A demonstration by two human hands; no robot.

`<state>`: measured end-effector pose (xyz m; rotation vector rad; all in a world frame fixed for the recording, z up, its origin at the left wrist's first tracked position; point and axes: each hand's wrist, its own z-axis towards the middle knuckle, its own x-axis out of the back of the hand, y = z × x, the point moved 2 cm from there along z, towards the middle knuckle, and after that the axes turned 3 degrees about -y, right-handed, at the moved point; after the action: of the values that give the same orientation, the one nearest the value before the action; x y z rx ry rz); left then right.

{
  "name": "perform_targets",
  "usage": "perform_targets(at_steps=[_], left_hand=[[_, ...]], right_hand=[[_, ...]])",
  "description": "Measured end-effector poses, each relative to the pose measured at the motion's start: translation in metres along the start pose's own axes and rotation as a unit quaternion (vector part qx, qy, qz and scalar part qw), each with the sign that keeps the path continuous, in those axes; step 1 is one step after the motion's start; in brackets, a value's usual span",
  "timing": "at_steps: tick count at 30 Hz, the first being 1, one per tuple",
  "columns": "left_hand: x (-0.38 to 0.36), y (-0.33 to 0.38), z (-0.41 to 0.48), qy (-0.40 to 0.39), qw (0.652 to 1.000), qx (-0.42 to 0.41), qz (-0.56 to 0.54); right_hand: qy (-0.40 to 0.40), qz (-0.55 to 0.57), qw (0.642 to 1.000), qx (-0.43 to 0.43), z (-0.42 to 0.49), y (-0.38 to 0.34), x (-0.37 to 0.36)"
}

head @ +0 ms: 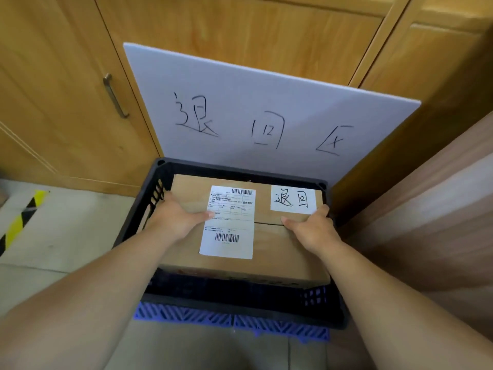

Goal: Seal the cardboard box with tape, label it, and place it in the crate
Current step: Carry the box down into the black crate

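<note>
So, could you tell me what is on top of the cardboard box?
A printed shipping label and a smaller handwritten label lie on the cardboard box. The thumb of the left hand overlaps the shipping label; the right hand hides the right edge.

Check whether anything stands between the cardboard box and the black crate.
Nothing visible. The left hand and right hand hold the cardboard box over the black crate; its floor beneath is hidden.
</note>
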<state>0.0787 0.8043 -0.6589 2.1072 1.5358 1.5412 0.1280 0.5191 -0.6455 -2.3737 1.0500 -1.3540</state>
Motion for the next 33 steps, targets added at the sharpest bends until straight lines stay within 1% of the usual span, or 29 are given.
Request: perform_targets(at_steps=[4,6,12,16,21,24,33], left_hand=[[-0.035,-0.027,0.028,0.004,1.000,0.003,0.017],[-0.042,-0.033,0.038,0.005,1.000,-0.002,0.028],[-0.074,-0.052,0.064,-0.008,0.997,0.020,0.080],[-0.088,-0.062,0.075,-0.019,0.995,0.029,0.089],[-0.100,-0.074,0.086,-0.030,0.995,0.032,0.087],[-0.103,-0.074,0.088,-0.023,0.995,0.024,0.090],[-0.106,-0.069,0.086,-0.024,0.996,0.026,0.080]], right_hand=[[0.001,0.001,1.000,-0.004,0.033,0.025,-0.032],[0.002,-0.002,1.000,-0.006,0.042,0.031,-0.040],[-0.006,0.002,1.000,-0.016,0.071,0.055,-0.070],[-0.018,-0.014,0.999,-0.026,0.084,0.067,-0.084],[-0.022,-0.014,0.999,-0.035,0.098,0.076,-0.100],[-0.016,-0.022,0.999,-0.030,0.102,0.078,-0.104],[-0.014,-0.012,1.000,-0.020,0.105,0.080,-0.103]])
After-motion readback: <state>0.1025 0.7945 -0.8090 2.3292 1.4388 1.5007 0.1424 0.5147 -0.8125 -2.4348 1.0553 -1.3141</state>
